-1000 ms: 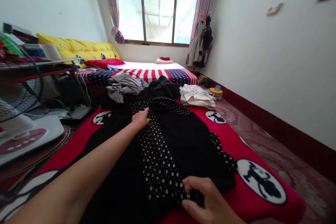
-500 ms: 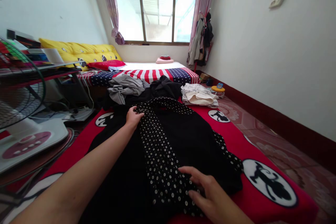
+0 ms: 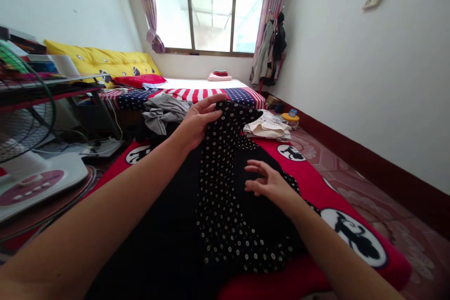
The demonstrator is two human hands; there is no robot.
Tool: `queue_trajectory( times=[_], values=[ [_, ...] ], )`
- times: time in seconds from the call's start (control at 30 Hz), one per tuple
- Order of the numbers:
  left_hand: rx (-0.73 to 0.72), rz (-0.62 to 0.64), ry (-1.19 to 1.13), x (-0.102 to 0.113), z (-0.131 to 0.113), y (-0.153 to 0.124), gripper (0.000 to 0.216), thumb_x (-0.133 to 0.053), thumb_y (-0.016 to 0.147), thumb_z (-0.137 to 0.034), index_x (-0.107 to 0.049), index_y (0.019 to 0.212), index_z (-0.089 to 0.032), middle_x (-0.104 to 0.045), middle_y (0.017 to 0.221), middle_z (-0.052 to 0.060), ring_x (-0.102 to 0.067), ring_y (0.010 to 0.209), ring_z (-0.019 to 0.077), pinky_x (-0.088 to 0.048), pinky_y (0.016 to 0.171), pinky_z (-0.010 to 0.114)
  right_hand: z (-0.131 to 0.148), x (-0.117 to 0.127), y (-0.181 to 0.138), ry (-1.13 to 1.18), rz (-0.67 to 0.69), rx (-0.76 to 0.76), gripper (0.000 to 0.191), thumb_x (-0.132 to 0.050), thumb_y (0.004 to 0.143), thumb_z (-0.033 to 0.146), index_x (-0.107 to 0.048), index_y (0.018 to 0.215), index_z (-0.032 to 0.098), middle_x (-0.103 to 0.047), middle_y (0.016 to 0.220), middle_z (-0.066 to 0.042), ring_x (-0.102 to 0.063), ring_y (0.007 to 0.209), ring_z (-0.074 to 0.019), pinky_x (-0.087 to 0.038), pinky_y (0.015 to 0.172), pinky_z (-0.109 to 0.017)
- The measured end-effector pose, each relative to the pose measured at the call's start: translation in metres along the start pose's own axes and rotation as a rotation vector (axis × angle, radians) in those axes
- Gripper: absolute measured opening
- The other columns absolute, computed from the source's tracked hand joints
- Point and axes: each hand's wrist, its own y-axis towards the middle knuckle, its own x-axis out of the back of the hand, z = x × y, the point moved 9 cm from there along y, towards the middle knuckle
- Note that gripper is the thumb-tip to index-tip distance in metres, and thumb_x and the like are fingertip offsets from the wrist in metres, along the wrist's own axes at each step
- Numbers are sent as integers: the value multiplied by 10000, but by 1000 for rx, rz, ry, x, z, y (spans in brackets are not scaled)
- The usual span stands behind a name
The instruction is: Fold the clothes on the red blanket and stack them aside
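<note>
A black garment with white-dotted trim [image 3: 221, 187] is spread over a red blanket [image 3: 309, 176] with round white patches. My left hand [image 3: 198, 124] pinches the upper end of the dotted strip and holds it raised off the rest of the cloth. Lower down, the dotted part drapes and curves to the right across the black fabric. Just right of the strip, my right hand [image 3: 265, 180] hovers over the garment with fingers bent and apart, holding nothing.
Beyond the garment lie a grey cloth heap [image 3: 163, 110] and a folded white cloth [image 3: 269, 126]. A fan [image 3: 31, 168] and a cluttered desk [image 3: 70, 82] stand at left. A bed [image 3: 197, 89] is by the window; a wall runs along the right.
My left hand has lifted the dotted strip's end up and to the right. My right hand has risen off the lower dotted part and moved farther forward.
</note>
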Motion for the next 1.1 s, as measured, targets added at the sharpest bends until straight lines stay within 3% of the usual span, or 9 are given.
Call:
queue_trajectory(
  times=[0.07,0.13,0.2,0.27,0.4,0.57,0.73,0.93,1.1],
  values=[
    [-25,68,7,-20,-16,-6,606,-691,713,-160,-543,1296,-237,-701,1068,42,-670,954,217,-542,868,343,21,1,15,135,-38,98,917,-813,606,345,-354,1399,321,-476,1390,-112,-631,636,-96,-518,542,-254],
    [-21,116,23,-34,-23,-11,641,-680,726,-148,-504,1336,-235,-698,1063,50,-670,962,235,-547,870,360,47,-3,23,219,-29,204,979,-846,570,330,-329,1402,337,-563,1292,-79,-625,608,-97,-530,535,-260],
    [-16,140,48,-39,-26,-12,642,-670,730,-129,-496,1343,-215,-693,1059,62,-668,966,250,-550,867,377,69,-5,29,223,-10,270,804,-857,565,338,-484,1275,280,-682,1009,-29,-628,579,-119,-523,502,-252],
    [-32,127,81,-34,-25,-7,629,-665,726,-111,-506,1329,-195,-684,1068,74,-664,973,263,-550,865,393,85,-3,39,170,-12,286,503,-851,576,368,-629,998,207,-677,739,4,-609,517,-122,-502,452,-232],
    [-71,9,121,-5,-15,21,606,-652,703,-64,-532,1287,-172,-663,1100,92,-647,990,274,-551,841,404,99,17,78,80,-107,252,290,-836,606,332,-638,730,161,-656,634,6,-577,445,-94,-467,403,-199],
    [-9,-123,151,32,19,54,615,-620,642,-16,-560,1231,-182,-673,1075,73,-648,946,222,-550,777,339,85,40,138,-27,-229,284,181,-778,652,259,-646,727,159,-667,653,5,-634,580,-126,-501,519,-223],
    [24,-147,136,49,49,48,644,-644,561,-31,-579,1193,-135,-697,951,54,-653,822,172,-525,737,290,63,48,161,-107,-329,479,242,-697,681,338,-713,842,158,-679,725,17,-610,700,-154,-488,659,-269],
    [47,-32,271,42,68,9,545,-671,574,-91,-637,1117,-110,-703,851,37,-648,795,163,-500,775,292,28,35,154,-121,-220,435,251,-674,656,292,-724,853,143,-696,767,-4,-619,747,-179,-483,733,-299],
    [-63,192,611,8,64,-59,369,-583,701,-60,-685,1039,-167,-704,995,44,-634,900,175,-476,827,300,6,20,99,-384,-60,470,285,-632,642,134,-731,904,184,-697,994,-38,-628,960,-213,-474,882,-328]
  ],
)
